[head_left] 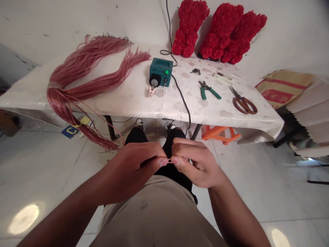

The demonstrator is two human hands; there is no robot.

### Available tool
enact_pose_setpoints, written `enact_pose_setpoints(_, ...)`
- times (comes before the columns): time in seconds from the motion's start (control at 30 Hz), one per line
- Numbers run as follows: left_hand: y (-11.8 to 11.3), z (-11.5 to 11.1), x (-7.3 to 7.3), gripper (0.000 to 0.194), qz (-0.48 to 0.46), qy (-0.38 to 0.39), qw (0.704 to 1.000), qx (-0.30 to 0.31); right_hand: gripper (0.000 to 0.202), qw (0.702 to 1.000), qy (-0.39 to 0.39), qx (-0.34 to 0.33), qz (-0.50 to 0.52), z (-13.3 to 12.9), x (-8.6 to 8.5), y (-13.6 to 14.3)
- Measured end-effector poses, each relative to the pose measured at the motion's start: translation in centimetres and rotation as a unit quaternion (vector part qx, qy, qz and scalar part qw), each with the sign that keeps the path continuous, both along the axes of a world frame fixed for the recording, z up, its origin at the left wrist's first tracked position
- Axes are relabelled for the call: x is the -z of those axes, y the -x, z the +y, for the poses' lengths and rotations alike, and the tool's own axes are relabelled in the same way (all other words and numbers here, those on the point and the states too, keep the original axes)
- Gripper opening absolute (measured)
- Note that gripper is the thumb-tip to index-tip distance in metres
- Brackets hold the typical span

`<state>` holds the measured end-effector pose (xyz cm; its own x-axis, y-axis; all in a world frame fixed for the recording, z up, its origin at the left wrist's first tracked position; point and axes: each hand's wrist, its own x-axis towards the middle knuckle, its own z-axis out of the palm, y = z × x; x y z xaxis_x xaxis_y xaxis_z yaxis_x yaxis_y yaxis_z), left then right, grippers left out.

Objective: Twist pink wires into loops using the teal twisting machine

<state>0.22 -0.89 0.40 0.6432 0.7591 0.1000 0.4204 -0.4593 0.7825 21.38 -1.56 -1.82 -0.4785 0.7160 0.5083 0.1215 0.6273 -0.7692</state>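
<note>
Craft workspace, plastic-covered table (133, 103), pliers (205, 87), scissors (241, 100)

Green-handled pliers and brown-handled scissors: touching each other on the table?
Apart. The head view shows a strip of tablecloth between the green-handled pliers and the brown-handled scissors.

Against a pale, scuffed wall (51, 20), a table (123, 109) under a glossy, patterned cover, hanging loose past the near edge. Dark legs (110, 127) below. Beneath the near edge, toward the right corner, an orange stool (218, 133). All around, shiny pale floor tiles (246, 192), mirroring bright round lights (23, 219).
</note>
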Motion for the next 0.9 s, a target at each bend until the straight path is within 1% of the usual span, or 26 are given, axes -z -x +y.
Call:
enact_pose_setpoints(0.13, 0.19, -0.13, 0.07, 0.027, 0.001, -0.005, 1.000, 0.002, 0.033, 1.000, 0.008, -0.006, 0.003, -0.13, 0.25, -0.03)
enact_pose_setpoints(0.33, 0.16, 0.26, -0.13, 0.025, 0.034, 0.002, 0.998, 0.047, 0.035, 1.000, 0.016, -0.022, -0.007, 0.08, 0.33, -0.06)
enact_pose_setpoints(0.43, -0.13, 0.41, -0.11, 0.029, 0.042, 0.006, 0.997, 0.064, 0.033, 0.999, 0.013, -0.027, -0.016, 0.05, 0.28, -0.19)
enact_pose_setpoints(0.5, -0.29, 0.39, -0.04, 0.032, 0.030, 0.005, 0.997, 0.070, 0.032, 1.000, 0.012, -0.020, -0.015, -0.06, 0.29, -0.33)
enact_pose_setpoints(0.7, -0.16, 0.13, -0.27, 0.028, -0.024, 0.031, 0.998, 0.052, 0.033, 1.000, 0.013, -0.009, -0.005, -0.18, 0.25, -0.35)
enact_pose_setpoints(0.9, 0.25, 0.15, -0.55, 0.029, -0.023, 0.050, 0.998, 0.042, 0.035, 1.000, 0.003, -0.024, -0.006, 0.02, -0.22, 0.11)
